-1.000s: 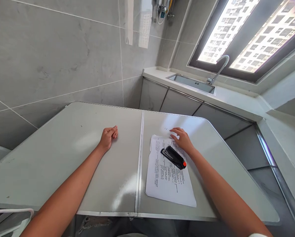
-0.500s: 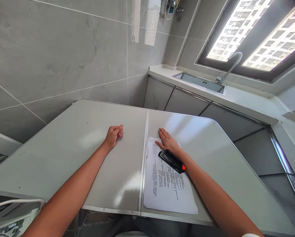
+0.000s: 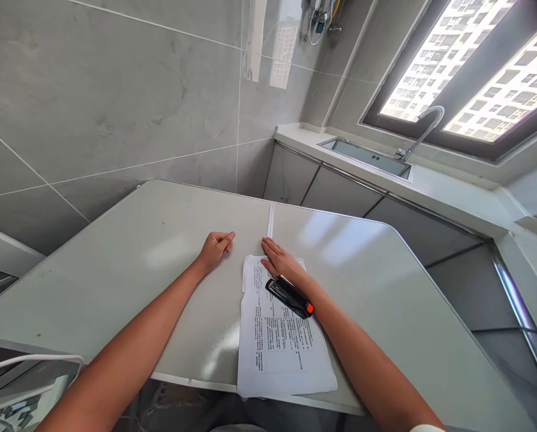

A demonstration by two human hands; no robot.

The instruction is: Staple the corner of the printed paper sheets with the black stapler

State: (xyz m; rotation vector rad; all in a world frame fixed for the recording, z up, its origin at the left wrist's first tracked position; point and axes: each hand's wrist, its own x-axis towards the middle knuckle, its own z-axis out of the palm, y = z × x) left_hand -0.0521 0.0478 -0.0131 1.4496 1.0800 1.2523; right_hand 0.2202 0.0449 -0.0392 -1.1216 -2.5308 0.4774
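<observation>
At lower centre, the paper (image 3: 287,379) reaches the table's (image 3: 128,270) near edge, beneath the flat, outstretched right hand (image 3: 283,263); a downward pull could bend it over, carrying the stapler (image 3: 290,297) along. The left hand (image 3: 216,248) curls closed, nothing visible inside.

Nothing can be read outright: the printed sheet (image 3: 279,336), toward six o'clock on the worktop (image 3: 385,270), bears lines of small dark print, running roughly twelve to six, too tiny and blurred to make out.
</observation>
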